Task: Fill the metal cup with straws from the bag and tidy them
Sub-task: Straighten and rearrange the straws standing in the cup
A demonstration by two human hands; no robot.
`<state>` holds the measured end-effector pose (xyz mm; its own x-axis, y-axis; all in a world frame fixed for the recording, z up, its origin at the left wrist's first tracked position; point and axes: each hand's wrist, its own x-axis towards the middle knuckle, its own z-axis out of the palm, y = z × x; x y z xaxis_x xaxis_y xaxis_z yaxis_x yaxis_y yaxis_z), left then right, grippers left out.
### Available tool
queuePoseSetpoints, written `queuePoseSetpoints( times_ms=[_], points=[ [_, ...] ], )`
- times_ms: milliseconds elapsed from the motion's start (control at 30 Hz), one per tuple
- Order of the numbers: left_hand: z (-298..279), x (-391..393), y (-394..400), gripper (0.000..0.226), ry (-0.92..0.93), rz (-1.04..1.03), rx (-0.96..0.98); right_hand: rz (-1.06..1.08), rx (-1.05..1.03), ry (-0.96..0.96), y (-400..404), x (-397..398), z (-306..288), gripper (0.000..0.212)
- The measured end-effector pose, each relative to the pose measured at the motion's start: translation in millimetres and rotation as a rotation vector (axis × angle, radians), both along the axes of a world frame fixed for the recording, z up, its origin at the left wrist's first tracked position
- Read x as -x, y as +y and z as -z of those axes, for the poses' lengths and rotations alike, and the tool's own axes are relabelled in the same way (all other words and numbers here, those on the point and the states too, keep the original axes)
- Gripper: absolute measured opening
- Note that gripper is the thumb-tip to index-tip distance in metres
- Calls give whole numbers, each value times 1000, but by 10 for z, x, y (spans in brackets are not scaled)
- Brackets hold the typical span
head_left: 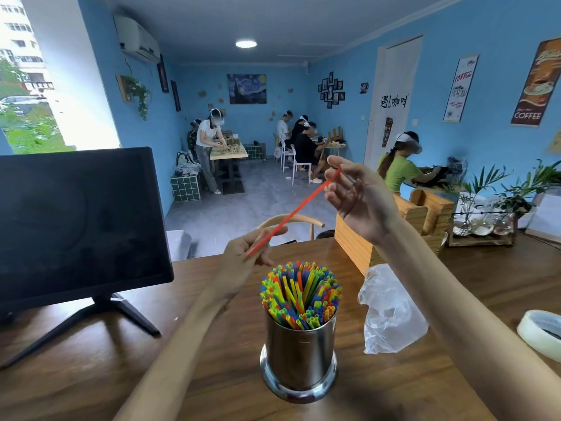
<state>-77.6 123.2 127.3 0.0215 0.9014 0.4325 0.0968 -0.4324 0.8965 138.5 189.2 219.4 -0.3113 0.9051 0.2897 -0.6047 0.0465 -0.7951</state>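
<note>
One metal cup (299, 357) stands on the worktop (212, 375), packed with coloured straws (301, 294) too many to count. Behind it, two hands share one red straw (293, 212). Right of the cup: one plastic bag (390, 314), one tape roll (542, 331). Left: one monitor (79, 223).

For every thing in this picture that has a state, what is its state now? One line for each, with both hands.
Shiny metal cup: upright on the wooden table, packed full.
Bundle of coloured plastic straws: standing in the cup, tips uneven.
Single red straw: held in the air above the cup, slanted.
Left hand: pinches the straw's lower end.
Right hand: pinches its upper end.
Clear plastic bag: crumpled on the table, looks empty.
Black monitor: screen dark.
</note>
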Motion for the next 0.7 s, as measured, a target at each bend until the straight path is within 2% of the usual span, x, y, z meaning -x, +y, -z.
queuePoseSetpoints(
  times_ms=[100, 200, 267, 367, 500, 600, 700],
  points=[
    [-9, 71, -21, 33, -46, 30, -2, -5, 77, 29, 87, -62, 103, 24],
    [39, 108, -23, 32, -117, 79, 20, 51, 81, 5, 169, -104, 184, 23],
    [62, 83, -25, 39, -67, 82, 44, 153, -10, -111, 196, -112, 223, 21],
    [120, -3, -35, 35, 71, 40, 43, 358, -249, -361, 159, -71, 270, 20],
    [187, -90, -52, 32, 133, -17, 56, 504, -473, -537, 27, 54, 346, 18],
    [231, -122, -33, 16, 172, -30, 47, 443, -629, -707, -78, 142, 566, 21],
    [293, -122, 11, 15, 248, -87, 36, 255, -748, -932, -83, 108, 880, 22]
  ],
)
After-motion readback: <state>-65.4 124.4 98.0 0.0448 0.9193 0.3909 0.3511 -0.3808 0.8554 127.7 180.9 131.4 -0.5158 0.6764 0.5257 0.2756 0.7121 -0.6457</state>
